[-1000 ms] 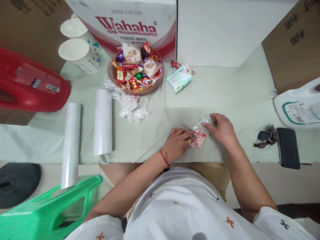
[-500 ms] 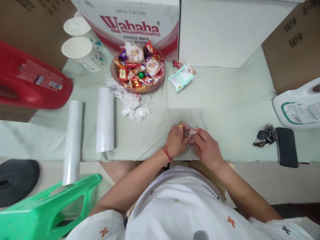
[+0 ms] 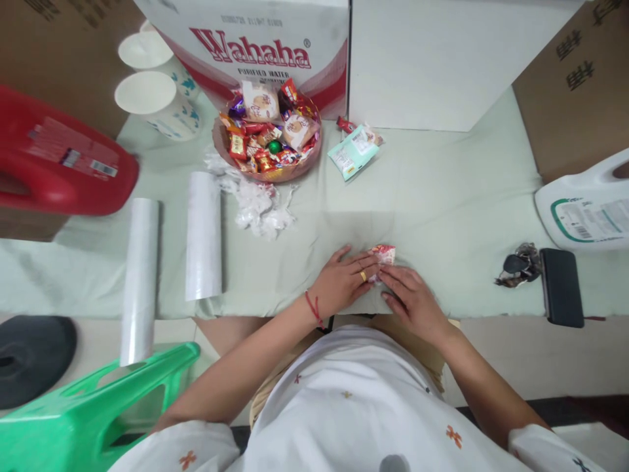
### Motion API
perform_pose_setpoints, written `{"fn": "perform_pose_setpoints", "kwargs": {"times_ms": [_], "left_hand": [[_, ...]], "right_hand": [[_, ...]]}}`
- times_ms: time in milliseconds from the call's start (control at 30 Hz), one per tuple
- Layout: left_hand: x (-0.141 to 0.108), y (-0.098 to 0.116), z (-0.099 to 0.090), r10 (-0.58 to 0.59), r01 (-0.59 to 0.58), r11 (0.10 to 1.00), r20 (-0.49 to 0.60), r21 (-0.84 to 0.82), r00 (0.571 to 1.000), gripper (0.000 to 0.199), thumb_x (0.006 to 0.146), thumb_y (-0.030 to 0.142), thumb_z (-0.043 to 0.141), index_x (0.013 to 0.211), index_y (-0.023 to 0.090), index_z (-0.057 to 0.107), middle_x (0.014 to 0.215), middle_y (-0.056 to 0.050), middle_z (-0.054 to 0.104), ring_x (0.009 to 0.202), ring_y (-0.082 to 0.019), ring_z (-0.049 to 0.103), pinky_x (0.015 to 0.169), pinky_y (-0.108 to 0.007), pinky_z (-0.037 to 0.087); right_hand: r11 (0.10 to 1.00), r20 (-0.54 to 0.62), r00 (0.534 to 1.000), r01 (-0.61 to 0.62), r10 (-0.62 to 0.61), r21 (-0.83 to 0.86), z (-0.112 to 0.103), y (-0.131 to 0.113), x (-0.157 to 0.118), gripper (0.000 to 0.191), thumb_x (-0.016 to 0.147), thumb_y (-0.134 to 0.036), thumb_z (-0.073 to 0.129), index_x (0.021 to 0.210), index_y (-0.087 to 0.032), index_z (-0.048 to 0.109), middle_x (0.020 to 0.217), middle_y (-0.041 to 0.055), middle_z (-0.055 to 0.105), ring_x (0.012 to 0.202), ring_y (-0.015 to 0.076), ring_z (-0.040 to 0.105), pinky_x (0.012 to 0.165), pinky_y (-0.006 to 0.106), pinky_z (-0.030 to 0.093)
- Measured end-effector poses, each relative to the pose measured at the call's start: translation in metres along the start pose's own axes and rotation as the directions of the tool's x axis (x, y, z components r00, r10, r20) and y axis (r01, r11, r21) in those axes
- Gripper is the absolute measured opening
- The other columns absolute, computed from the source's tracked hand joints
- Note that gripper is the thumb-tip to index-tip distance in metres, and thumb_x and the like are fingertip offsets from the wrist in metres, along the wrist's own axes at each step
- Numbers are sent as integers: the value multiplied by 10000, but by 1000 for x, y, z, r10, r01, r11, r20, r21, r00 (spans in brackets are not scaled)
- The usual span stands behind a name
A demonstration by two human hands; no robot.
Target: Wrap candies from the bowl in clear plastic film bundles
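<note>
A small red-and-white wrapped packet (image 3: 386, 253) lies on the table in front of me, partly hidden under my fingers. My left hand (image 3: 346, 280) rests on its left side, palm down, fingers stretched out; a ring and a red string bracelet are on this hand and wrist. From the right, my right hand (image 3: 410, 295) touches the packet's lower edge with extended fingertips, its thumb apart from the fingers. Beyond the hands stand a bowl of wrapped sweets (image 3: 268, 172) and, beside it, a pale green packet (image 3: 354, 154).
Crumpled clear plastic (image 3: 263, 210) lies before the bowl, with a white film roll (image 3: 204, 236) and another roll (image 3: 140, 275) leftward. Around stand paper cups (image 3: 157, 105), a red jug (image 3: 73, 157), cartons (image 3: 413, 65), a white jug (image 3: 587, 203), keys (image 3: 518, 265), a phone (image 3: 561, 287) and a green stool (image 3: 59, 419).
My fingers have gone from pinching the small packet to lying outstretched on it. The left hand has flattened over it, and more of the packet's red top edge shows.
</note>
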State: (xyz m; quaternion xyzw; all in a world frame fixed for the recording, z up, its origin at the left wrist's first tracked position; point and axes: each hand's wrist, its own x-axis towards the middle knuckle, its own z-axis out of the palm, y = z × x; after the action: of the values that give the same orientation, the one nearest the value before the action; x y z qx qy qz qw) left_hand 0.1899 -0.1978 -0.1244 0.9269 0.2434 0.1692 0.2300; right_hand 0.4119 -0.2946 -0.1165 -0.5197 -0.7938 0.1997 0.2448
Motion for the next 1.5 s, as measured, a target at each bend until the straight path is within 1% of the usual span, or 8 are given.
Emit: {"fn": "perform_pose_setpoints", "kwargs": {"times_ms": [367,600,667,867,1033,1200,1367,1500], "left_hand": [[32,11,-10,-305,274,944,-168,-184,937,371,1091,283,383,1298,199,680,1237,-101,775,1128,-224,730,1059,-403,494],[38,18,-30,-414,354,855,-89,-380,906,352,1022,500,522,1095,197,687,909,-55,750,827,-209,689,787,-301,489],[38,19,-26,-468,339,766,-113,-546,876,326,1015,499,531,955,198,642,787,-16,670,725,-161,605,727,-272,452],[38,22,-13,-618,235,175,79,-956,782,539,821,693,720,811,208,486,710,46,517,643,-103,461,626,-230,402],[32,23,-16,-591,339,161,184,-927,785,539,810,662,743,699,180,527,618,49,469,584,-88,405,557,-230,328],[32,28,-15,-729,308,93,146,-947,669,534,792,671,745,707,189,532,574,64,453,534,-81,381,514,-224,331],[20,32,-21,-670,438,45,298,-898,680,510,870,679,663,987,183,647,875,-34,688,776,-158,652,670,-259,523],[0,27,-25,-777,428,136,172,-893,606,444,869,612,699,995,194,618,1007,-62,691,921,-180,680,761,-292,575]], "right_hand": [[982,-203,979,-25,-15,-190,-7,17,42,379,995,-278,624,1372,-262,661,1312,130,699,1126,296,608,963,496,504],[979,-234,971,-7,55,203,-30,16,70,215,1022,-278,581,1106,-264,778,952,61,739,860,197,646,772,360,536],[909,-197,964,-87,180,407,-32,8,71,212,1018,-328,598,1117,-272,777,959,51,724,844,177,662,740,325,545],[545,23,848,-360,530,757,-14,-7,59,296,917,-481,726,1081,-237,752,809,4,711,674,138,615,639,270,525],[466,94,811,-422,578,778,-11,-11,50,303,877,-499,757,982,-215,760,814,20,735,704,147,631,672,275,531],[382,158,797,-441,583,813,-13,-24,46,475,816,-528,799,1167,-219,713,1015,54,770,829,178,686,710,283,550],[496,172,784,-529,597,688,-37,-23,20,375,867,-510,747,1078,-201,724,945,42,769,788,168,664,717,280,531],[753,357,794,-593,491,285,-103,7,3,309,858,-501,741,984,-221,775,857,33,762,694,175,639,623,286,500]]}}
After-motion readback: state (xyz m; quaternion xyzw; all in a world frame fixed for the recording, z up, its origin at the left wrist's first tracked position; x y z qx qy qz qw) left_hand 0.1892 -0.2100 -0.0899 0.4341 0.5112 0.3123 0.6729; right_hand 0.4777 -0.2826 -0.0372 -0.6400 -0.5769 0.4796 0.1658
